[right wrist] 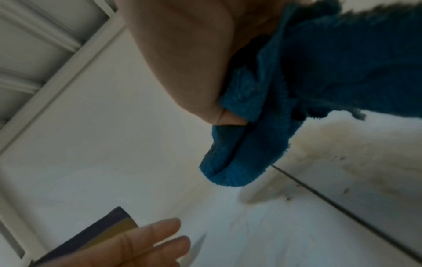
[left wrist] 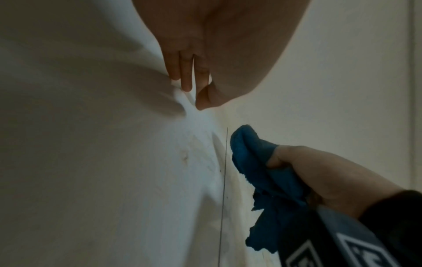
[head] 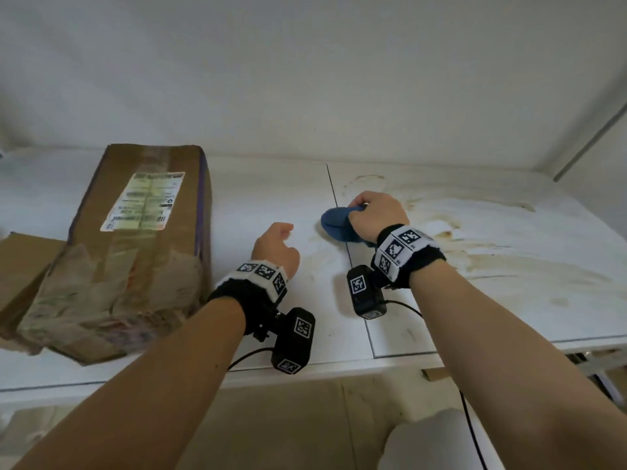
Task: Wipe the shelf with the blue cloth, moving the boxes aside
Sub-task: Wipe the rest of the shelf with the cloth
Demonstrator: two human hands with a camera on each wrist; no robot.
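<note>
**Blue cloth bunched on a stained white shelf, boxes at the left**

The shelf [head: 271,184] is a broad, flat white surface, smooth and slightly glossy, split by a thin dark seam [head: 342,228] running front to back. Right of the seam the panel carries brownish smears and dried rings [head: 475,239]; left of it the surface looks much cleaner, with only faint marks.

The large cardboard box [head: 135,245] lies flat on the left part of the shelf, a long brown rectangular carton with worn, peeling tape, a scuffed front end and a pale printed shipping label [head: 146,201] on top. A dark purple strip runs along its right edge. Touching its left side, a second, plain brown box [head: 20,276] is partly cut off by the frame.

The blue cloth [head: 334,225] is thick, fuzzy terry, crumpled into a rounded wad lying on the shelf right at the seam. The right hand [head: 376,215] grips it, fingers curled over the top and thumb tucked into the folds; a ragged loose end [left wrist: 265,233] hangs beneath the wrist.

The left hand [head: 276,247] hovers between the large box and the cloth, holding nothing. Its fingers are relaxed and close together, slightly bent, the thumb resting near the forefinger.

Both wrists wear black bands with square black-and-white markers [head: 403,245].
</note>
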